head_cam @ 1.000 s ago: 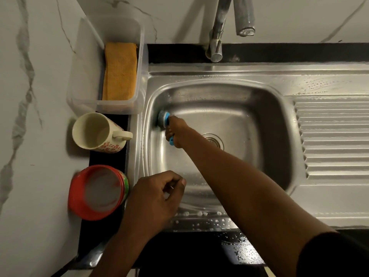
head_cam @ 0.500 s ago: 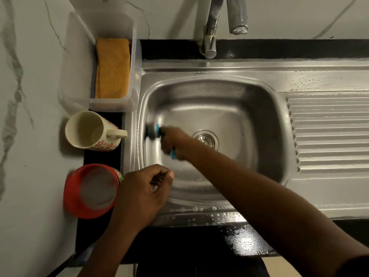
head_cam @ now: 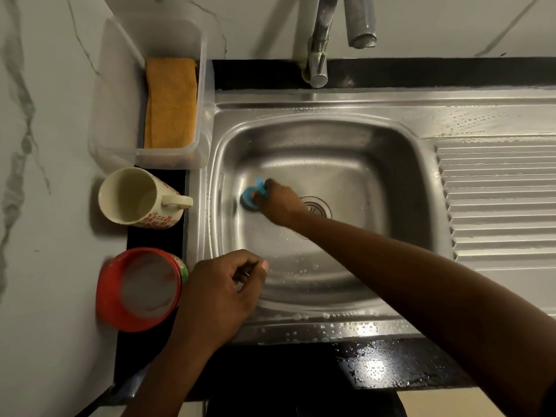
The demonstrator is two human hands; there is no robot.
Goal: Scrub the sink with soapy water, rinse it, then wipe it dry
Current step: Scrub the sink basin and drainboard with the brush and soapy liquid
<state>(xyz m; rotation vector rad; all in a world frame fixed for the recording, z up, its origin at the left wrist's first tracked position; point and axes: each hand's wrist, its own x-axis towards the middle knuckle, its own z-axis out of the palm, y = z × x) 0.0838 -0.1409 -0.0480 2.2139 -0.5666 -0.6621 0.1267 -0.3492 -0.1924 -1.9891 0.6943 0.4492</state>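
Stainless-steel sink basin [head_cam: 331,152]: fixed, rigid, wet with droplets, judged slick. It opens upward, long axis left to right.

Round scrubber with blue plastic handle [head_cam: 251,197]: on the basin floor just left of the round drain strainer [head_cam: 316,206], pad face down, handle rising toward the far left. No clear long axis. Judged light, with a stiff handle that is slippery when soapy; best held by the handle.

Right hand [head_cam: 279,203]: between scrubber and drain, fingers wrapped on the handle.

Left hand [head_cam: 222,284]: near-left of the drain at the rim, fingers curled, nothing visibly held.
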